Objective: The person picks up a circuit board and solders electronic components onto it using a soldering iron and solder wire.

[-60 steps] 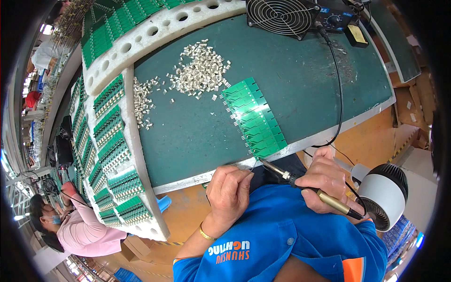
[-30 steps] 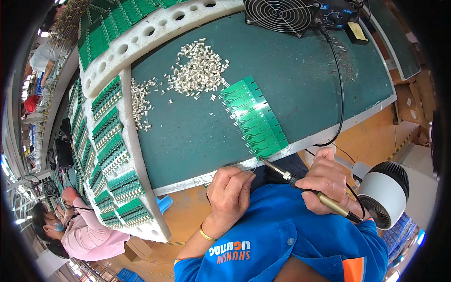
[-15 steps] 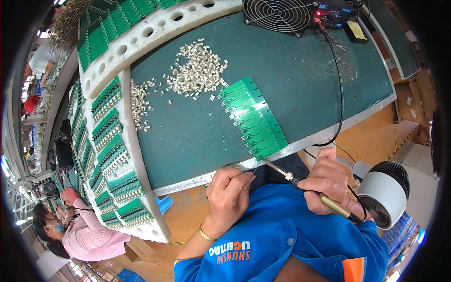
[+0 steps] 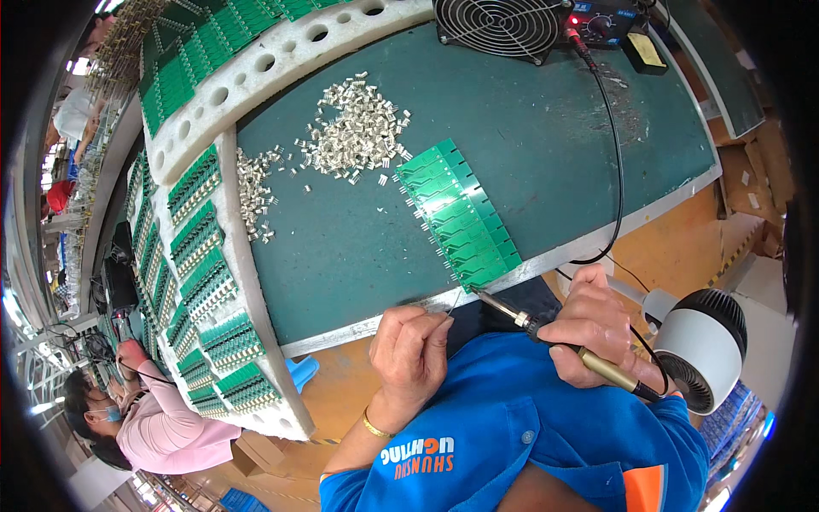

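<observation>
A panel of green circuit boards (image 4: 461, 218) lies on the bench near its front edge, with small white connectors along its left side, pins showing. My right hand (image 4: 589, 328) grips a soldering iron (image 4: 609, 369), whose tip is at the panel's nearest corner. Between the closed fingertips of my left hand (image 4: 408, 352) is a thin solder wire (image 4: 455, 299), its free end close to the iron's tip. Whether wire and tip touch is too small to tell.
Loose white connectors (image 4: 363, 128) are heaped at the back of the bench (image 4: 358, 247). White foam racks (image 4: 247, 247) at left hold several finished boards. A fan (image 4: 499, 26) and soldering station (image 4: 601, 26) stand at the back. The iron's cable (image 4: 620, 162) runs down the right side. A co-worker (image 4: 162, 418) sits at far left.
My left hand has shifted slightly left, and the solder wire's end has drawn back a little from the corner. The iron and the panel stay almost in place.
</observation>
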Action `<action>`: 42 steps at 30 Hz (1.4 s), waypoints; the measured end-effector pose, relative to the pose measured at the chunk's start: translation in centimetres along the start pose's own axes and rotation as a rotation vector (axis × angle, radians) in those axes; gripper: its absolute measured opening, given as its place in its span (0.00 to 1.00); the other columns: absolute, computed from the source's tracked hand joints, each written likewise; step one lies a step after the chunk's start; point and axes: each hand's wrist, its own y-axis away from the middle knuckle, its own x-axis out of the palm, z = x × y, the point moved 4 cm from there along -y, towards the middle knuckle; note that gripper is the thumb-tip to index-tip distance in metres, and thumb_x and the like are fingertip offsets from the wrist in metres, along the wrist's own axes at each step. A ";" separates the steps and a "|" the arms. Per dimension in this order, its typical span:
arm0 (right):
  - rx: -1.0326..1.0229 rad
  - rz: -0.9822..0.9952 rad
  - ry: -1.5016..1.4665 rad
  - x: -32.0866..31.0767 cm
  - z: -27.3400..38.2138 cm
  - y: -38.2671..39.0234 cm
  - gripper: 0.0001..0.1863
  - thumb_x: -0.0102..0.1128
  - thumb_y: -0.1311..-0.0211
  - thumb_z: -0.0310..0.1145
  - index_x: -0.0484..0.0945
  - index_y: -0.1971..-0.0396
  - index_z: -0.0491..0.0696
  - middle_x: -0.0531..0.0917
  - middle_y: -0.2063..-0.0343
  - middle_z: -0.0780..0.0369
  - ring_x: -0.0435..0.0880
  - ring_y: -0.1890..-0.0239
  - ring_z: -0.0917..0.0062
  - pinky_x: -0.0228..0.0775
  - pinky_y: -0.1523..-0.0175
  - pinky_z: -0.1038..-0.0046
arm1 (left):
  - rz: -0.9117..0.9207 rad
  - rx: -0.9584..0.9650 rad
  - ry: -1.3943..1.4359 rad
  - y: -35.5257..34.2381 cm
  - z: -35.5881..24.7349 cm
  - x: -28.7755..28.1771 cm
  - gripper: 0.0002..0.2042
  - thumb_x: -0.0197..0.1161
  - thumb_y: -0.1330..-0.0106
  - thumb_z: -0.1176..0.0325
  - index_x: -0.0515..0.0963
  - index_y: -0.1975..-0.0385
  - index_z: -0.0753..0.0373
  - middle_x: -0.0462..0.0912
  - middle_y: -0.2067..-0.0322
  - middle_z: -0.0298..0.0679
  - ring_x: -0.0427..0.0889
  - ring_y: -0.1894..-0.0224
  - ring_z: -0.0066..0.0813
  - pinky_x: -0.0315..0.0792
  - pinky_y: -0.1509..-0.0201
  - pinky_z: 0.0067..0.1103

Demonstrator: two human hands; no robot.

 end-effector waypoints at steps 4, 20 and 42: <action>0.001 -0.004 -0.015 0.1 -0.2 0.1 0.13 0.67 0.56 0.26 0.82 0.66 0.51 0.77 0.83 0.70 0.70 0.82 0.76 0.61 0.62 0.67 | 0.021 0.010 0.005 -0.2 -0.1 0.2 0.09 0.71 0.46 0.81 0.79 0.68 0.65 0.78 0.72 0.42 0.77 0.71 0.34 0.71 0.69 0.24; -0.006 -0.010 -0.030 0.1 -0.2 0.1 0.09 0.65 0.52 0.29 0.82 0.67 0.50 0.77 0.83 0.70 0.70 0.82 0.76 0.59 0.63 0.68 | 0.048 0.021 0.011 -0.5 -0.1 0.4 0.09 0.71 0.46 0.82 0.79 0.68 0.65 0.78 0.71 0.42 0.77 0.71 0.32 0.71 0.72 0.22; 0.028 -0.024 0.006 -0.7 -0.3 0.7 0.11 0.65 0.51 0.29 0.82 0.64 0.51 0.78 0.82 0.70 0.70 0.82 0.77 0.61 0.62 0.67 | -0.054 -0.005 -0.003 0.3 0.4 -0.5 0.08 0.70 0.43 0.79 0.78 0.67 0.64 0.78 0.72 0.42 0.78 0.73 0.33 0.72 0.74 0.23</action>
